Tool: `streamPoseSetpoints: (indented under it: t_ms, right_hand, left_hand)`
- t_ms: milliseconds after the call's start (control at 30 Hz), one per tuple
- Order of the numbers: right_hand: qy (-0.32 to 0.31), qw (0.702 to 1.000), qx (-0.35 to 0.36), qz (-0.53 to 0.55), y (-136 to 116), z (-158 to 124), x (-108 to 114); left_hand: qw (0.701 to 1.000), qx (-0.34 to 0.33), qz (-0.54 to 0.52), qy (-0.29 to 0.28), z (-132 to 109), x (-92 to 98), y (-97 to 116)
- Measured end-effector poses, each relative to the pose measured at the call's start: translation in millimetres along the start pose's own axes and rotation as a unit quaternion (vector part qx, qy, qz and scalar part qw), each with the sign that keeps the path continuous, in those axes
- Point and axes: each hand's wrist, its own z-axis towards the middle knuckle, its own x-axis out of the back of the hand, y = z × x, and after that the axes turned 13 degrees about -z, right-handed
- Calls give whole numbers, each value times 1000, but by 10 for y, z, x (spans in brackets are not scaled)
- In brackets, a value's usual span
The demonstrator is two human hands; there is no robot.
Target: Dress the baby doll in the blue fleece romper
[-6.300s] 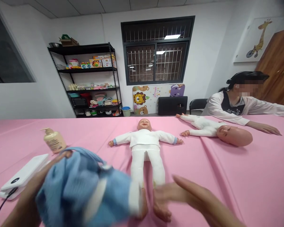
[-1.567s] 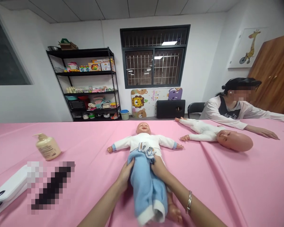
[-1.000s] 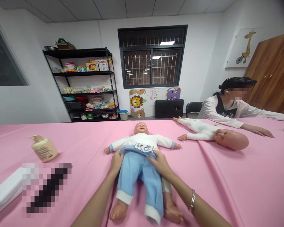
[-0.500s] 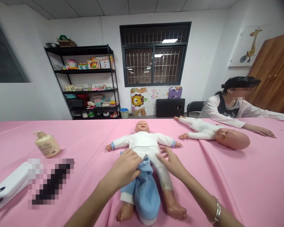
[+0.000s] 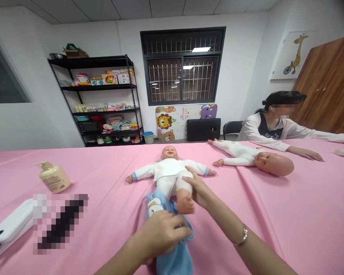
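Observation:
A baby doll (image 5: 169, 168) in a white top with blue cuffs lies on its back on the pink-covered table, head away from me. Blue fleece pants (image 5: 174, 258) cover its leg on the left side; the other leg is bare of them and bent up, foot toward me. My right hand (image 5: 199, 189) is wrapped around that raised leg from the right. Lower down, my left hand (image 5: 167, 231) has its fingers closed on the upper part of the pants, below the raised foot. Its fingertips are partly hidden.
A second doll (image 5: 246, 154) lies at the right, near a seated person (image 5: 266, 122) whose arms rest on the table. On the left stand a pump bottle (image 5: 55, 177), a white device (image 5: 13, 227) and a blurred dark object (image 5: 63, 221). A black shelf (image 5: 96, 88) stands behind.
My right hand has taken hold of the doll's leg and bent it upward. My left hand has moved down toward me with the pants. The view has shifted slightly.

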Motion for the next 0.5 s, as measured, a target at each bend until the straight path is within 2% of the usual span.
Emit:
streamPoseSetpoints:
  t_ms: [67,100,167,267,367,433,500]
  right_hand:
    - [-3,1000,-4,-17,54,9,-99]
    - [-15,999,-1,-32,91,-3,-144]
    - [-57,996,10,-60,165,-45,-207]
    - [-115,992,-6,-48,258,-102,-204]
    - [-143,988,-60,-27,345,-118,-70]
    - [-165,983,-47,-66,411,-110,66]
    - [-171,977,-1,-126,483,-83,202]
  left_hand:
    - [996,-12,27,89,7,-34,29]
    - [992,15,19,128,16,-31,22]
    - [981,105,-23,164,55,-9,-53]
    - [962,211,-77,153,178,-13,-318]
    - [948,270,-74,150,362,-113,-661]
    - [940,306,-73,136,471,-207,-850]
    - [931,335,-80,123,529,-281,-967]
